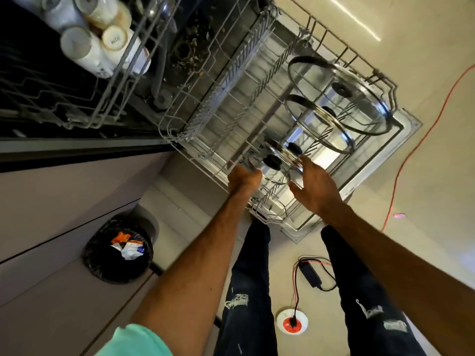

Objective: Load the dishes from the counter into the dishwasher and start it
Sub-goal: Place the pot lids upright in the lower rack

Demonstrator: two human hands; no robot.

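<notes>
1. A teal sleeve (133, 341) sits nearest, on the left arm. Both bare arms reach down past dark jeans toward the pulled-out lower rack (221, 119) of the dishwasher, which rests over the open door (407, 129).
2. The left hand (244, 179) has its grip curled round the near rim of a small lid (273, 162) at the rack's front corner. Blur hides the exact finger hold.
3. The right hand (314, 186) has its grip spread, with straight fingers touching the rim of a second small lid (295, 148) just behind the first.
4. Two large lids (341, 98) lean upright in the rack further back. Cups (77, 44) stand upside down in the upper rack (123, 73).
5. The step in hand looks like seating the small lids between the rack's wires, so loading seems underway, not finished. The desk is out of view, so I cannot tell what remains there.
6. The next move likely calls for tilting the held lid on edge into a slot, steadying its neighbour, then letting go gently so the glass does not knock.
</notes>
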